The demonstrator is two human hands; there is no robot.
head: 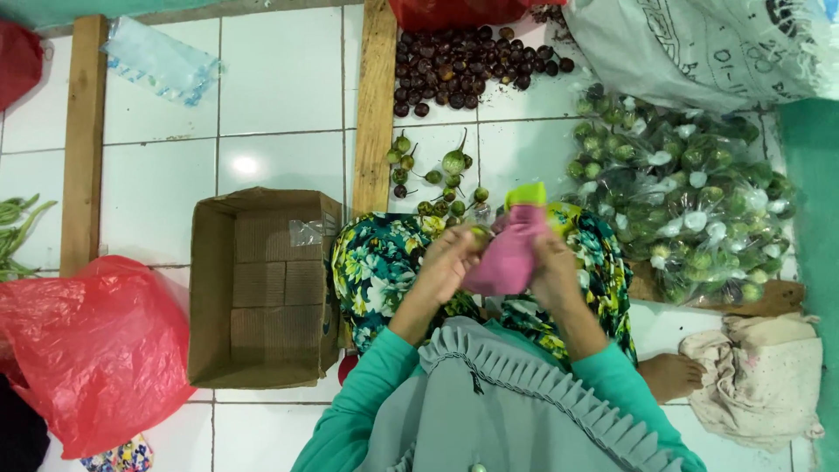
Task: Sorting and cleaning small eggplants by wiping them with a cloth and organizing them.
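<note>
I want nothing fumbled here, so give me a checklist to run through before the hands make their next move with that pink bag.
1. Both hands on the pink bag: ok; left hand and right hand grip it from either side over the lap.
2. Bag mouth open: cannot tell; the top is bunched beside a lime-green piece.
3. Small green fruit held at the left fingertips: cannot tell; blurred.
4. Loose green fruits close ahead: ok; scattered on the tiles past the knees.
5. Cardboard box open: ok; open and on the person's left.
6. Filled clear bags kept apart: ok; piled on the right.
</note>
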